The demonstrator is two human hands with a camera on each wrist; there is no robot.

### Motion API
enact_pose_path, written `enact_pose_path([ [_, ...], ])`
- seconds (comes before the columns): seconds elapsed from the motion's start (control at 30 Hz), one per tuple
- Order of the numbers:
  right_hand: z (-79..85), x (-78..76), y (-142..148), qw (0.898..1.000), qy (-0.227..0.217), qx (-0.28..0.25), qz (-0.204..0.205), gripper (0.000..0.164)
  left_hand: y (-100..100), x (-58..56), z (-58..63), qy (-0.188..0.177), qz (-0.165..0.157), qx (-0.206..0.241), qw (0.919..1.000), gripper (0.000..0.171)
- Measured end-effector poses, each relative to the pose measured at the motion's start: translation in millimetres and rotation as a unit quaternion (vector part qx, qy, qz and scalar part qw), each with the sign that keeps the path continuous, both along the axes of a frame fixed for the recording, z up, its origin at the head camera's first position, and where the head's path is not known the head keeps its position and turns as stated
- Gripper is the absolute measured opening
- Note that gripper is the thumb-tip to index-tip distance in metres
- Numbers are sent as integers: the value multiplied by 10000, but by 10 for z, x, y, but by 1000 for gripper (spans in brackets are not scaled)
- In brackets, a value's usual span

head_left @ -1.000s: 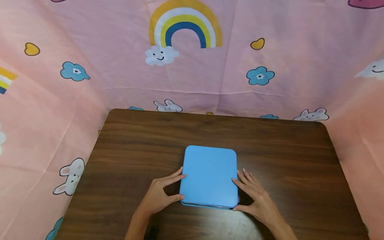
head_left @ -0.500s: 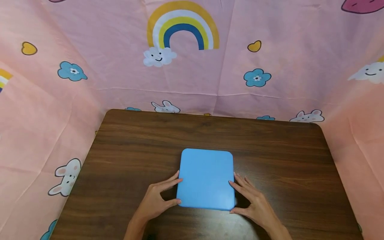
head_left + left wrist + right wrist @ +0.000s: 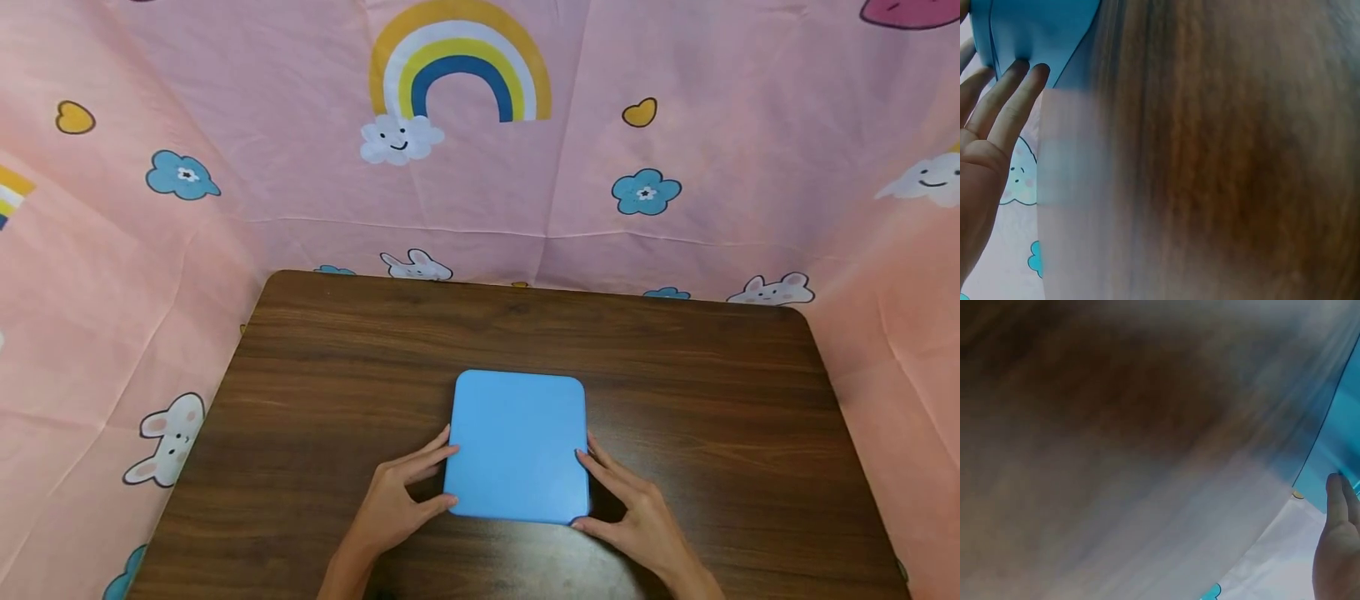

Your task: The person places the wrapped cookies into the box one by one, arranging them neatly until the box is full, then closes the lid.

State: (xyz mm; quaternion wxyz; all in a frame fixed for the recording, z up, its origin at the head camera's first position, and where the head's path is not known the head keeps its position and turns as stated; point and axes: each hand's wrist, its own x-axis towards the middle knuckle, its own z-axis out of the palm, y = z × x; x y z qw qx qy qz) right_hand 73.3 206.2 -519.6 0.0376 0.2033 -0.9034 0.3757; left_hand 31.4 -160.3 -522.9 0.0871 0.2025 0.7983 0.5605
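A flat, square blue box point(image 3: 517, 446) with rounded corners lies on the dark wooden table, its smooth lid facing up. At its left side is my left hand point(image 3: 393, 504), the fairly straight fingers touching the side and lid edge, the thumb at the near left corner. My right hand point(image 3: 637, 517) mirrors this at the right side, its thumb by the near right corner. In the left wrist view, fingertips point(image 3: 1038, 70) press against the blue side wall, where a seam runs. Fingers point(image 3: 1336, 500) also touch the box in the right wrist view, cut off by the frame. The box's inside is hidden.
The wood-grain table point(image 3: 337, 358) extends around the box on all sides. Pink cloth point(image 3: 495, 183) printed with rainbows, rabbits and flowers hangs behind it and along both sides.
The dark gap along the box's near edge has closed, and the lid now sits level. Both hands keep their places at the sides. The head view has shifted slightly.
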Motion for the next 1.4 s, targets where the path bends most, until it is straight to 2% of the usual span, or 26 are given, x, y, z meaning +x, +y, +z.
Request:
enact_pose_path([
  [0.23,-18,13,-25,9998,99,-122,-132,88,30,-9,31,82,4,37,10000,61],
  [0.4,-14,25,-28,9985,-247,-401,-267,87,49,-10,14,-9,-19,-61,10000,60],
  [0.53,-16,35,-35,9967,-541,-427,-428,85,48,0,-13,-141,12,-58,9999,59],
  [0.9,-61,27,-54,9951,-664,-403,-609,80,58,42,-36,-413,72,171,9990,65],
  [1.07,-71,37,-70,9954,-630,-438,-573,81,102,61,157,-428,82,134,9990,65],
  [1.13,-78,42,-79,9957,-554,-506,-549,82,104,67,160,-422,68,78,9991,66],
  [1.3,-74,28,-65,9951,-601,-544,-563,82,84,64,-29,-127,-29,-68,9999,68],
  [1.4,-52,-12,-40,9941,-750,-475,-618,80,87,35,-41,126,-29,-171,9998,67],
])
